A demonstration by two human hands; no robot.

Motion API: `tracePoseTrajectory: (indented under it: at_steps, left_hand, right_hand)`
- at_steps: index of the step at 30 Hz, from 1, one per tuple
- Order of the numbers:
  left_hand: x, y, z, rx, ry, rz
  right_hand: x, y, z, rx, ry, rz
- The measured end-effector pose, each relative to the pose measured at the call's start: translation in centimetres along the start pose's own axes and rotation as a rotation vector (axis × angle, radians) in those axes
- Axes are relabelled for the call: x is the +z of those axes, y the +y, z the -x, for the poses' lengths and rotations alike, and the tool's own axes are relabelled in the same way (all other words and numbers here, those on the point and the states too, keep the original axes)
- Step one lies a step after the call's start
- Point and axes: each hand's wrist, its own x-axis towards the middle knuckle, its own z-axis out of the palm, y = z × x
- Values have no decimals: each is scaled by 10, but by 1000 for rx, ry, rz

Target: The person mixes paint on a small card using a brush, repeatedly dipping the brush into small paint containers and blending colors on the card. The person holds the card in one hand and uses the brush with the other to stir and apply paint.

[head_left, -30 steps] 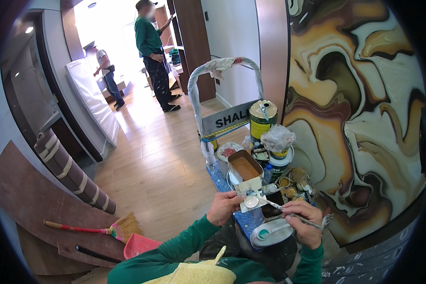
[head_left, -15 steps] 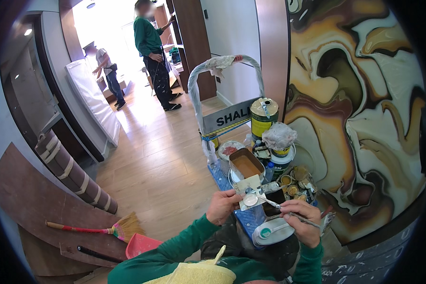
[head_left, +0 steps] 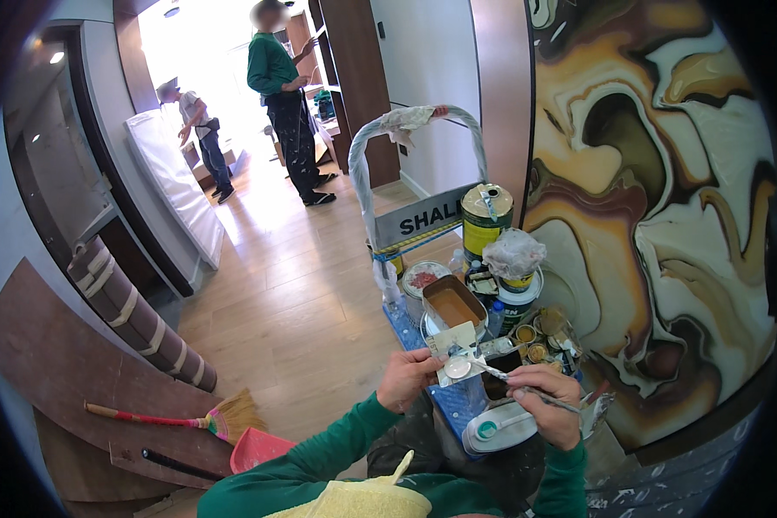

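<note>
My left hand [head_left: 404, 380] grips a pale card [head_left: 446, 341] smudged with bluish paint, with a small round white lid or dish [head_left: 457, 367] on it. My right hand [head_left: 546, 401] is closed on a paint-stained brush [head_left: 501, 375], whose tip reaches the card beside the white round piece. Beyond the card sits an open tan-filled rectangular tin [head_left: 454, 300] on a blue trolley [head_left: 401, 332] crowded with paint cans. To its right are several small pots [head_left: 537, 353]. A white jug with a teal cap [head_left: 492, 429] lies below my hands.
Two co-workers [head_left: 289, 112] [head_left: 205, 138] stand in the bright room ahead. A marbled panel [head_left: 630, 216] borders the right. On the left are a wrapped white board [head_left: 168, 190], a strapped roll [head_left: 138, 319], leaning plywood [head_left: 52, 345], a broom [head_left: 233, 419] and a red dustpan [head_left: 255, 449].
My hands stay nearly in place with card and brush. The co-worker in green has brought the lower hand up to waist height; the other co-worker's arms have shifted lower.
</note>
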Motion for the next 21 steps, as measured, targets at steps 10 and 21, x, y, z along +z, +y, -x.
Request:
tracePoseTrajectory:
  at_steps: [10,21]
  left_hand:
    - [0,2,1,12,-9,23]
    - [19,14,11,15,34,-44]
  right_hand:
    - [-6,-3,3,12,0,17]
    - [-7,-1,2,42,-34,-23]
